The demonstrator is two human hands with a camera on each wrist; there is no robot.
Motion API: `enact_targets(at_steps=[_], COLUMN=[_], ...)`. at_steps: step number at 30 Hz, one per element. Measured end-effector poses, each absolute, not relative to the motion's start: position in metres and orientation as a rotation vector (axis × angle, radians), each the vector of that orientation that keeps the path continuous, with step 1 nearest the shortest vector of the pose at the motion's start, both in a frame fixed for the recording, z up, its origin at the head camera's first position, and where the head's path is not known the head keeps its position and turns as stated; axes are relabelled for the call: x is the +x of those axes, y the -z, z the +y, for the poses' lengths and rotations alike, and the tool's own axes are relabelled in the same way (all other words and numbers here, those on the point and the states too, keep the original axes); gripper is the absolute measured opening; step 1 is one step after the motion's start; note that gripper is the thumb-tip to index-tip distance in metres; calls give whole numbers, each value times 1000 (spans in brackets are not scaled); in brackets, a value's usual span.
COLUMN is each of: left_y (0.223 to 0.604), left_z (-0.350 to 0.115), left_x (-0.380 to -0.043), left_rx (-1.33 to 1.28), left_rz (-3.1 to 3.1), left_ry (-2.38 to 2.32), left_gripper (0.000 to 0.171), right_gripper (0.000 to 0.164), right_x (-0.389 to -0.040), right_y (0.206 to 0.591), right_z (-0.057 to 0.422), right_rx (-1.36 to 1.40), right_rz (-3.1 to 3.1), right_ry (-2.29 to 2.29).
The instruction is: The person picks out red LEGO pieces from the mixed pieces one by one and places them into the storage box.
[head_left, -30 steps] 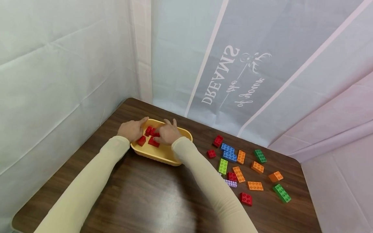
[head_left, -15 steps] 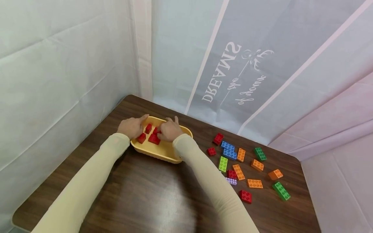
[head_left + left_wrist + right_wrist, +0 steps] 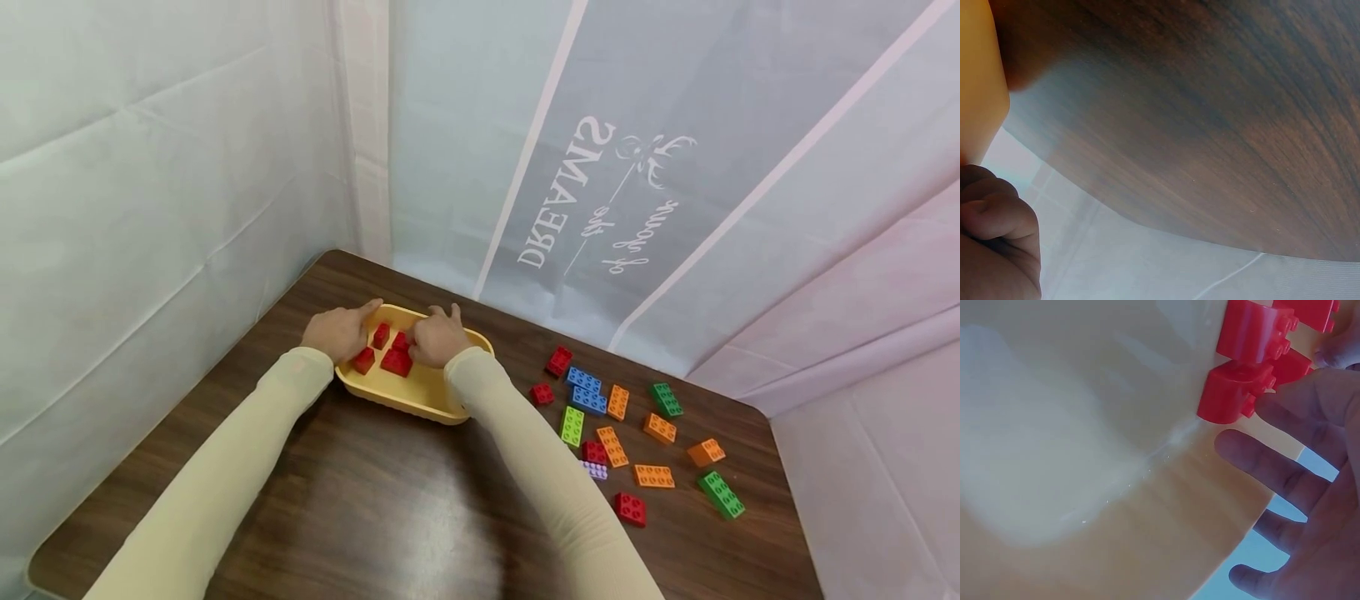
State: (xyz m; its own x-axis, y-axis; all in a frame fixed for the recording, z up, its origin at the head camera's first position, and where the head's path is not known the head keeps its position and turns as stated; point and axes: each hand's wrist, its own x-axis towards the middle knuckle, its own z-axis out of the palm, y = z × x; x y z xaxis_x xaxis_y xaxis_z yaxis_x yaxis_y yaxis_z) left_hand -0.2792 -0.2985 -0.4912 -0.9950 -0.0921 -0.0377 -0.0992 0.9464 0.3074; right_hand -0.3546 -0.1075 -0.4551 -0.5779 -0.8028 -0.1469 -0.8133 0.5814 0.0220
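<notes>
My left hand (image 3: 335, 335) holds the left end of a shallow yellow tray (image 3: 420, 398), one finger extended along the rim. In the left wrist view its curled fingers (image 3: 1004, 219) sit just below the tray's wall (image 3: 980, 75). Several red toy building bricks lie inside, among them a small one (image 3: 381, 336) and a wider one (image 3: 396, 362). My right hand (image 3: 438, 340) reaches over the far rim; its index fingertip touches the studs of a red brick (image 3: 1224, 397), seen from the right wrist, while the other fingers spread nearly straight. Another red brick (image 3: 1244, 331) stands right against it.
Loose bricks lie on the right half of the brown table (image 3: 360, 492): blue (image 3: 588, 400), lime green (image 3: 572, 426), orange (image 3: 654, 476), dark green (image 3: 666, 399) and red (image 3: 630, 509). A light fabric backdrop (image 3: 465, 150) rises behind the table's edge.
One red brick has shifted right, away from the small brick at the far left and up behind the wider one. My right hand moved slightly right with it; my left hand stays put.
</notes>
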Motion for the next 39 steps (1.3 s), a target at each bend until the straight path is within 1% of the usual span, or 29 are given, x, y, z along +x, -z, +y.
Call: enact_targets(at_steps=[11, 17, 24, 28, 35, 39], left_y=[493, 487, 487, 491, 497, 500], left_z=[-298, -293, -294, -298, -317, -334], left_x=[-280, -279, -272, -279, -285, -283], left_rx=[-161, -136, -120, -94, -59, -57], left_rz=[3073, 3067, 3071, 3059, 3060, 3063], left_ry=[-508, -502, -460, -478, -499, -486], left_gripper=[63, 63, 64, 65, 66, 66], right_gripper=[14, 14, 33, 40, 64, 67], right_x=[-356, -355, -353, -357, -361, -361], right_y=[460, 450, 438, 435, 436, 437], right_z=[-109, -99, -88, -78, -67, -65], right_rx=[-1366, -1363, -1369, -1298, -1199, -1179], right_rz=[2695, 2726, 2791, 2813, 2776, 2773], right_ry=[-98, -42, -2, 34, 67, 72])
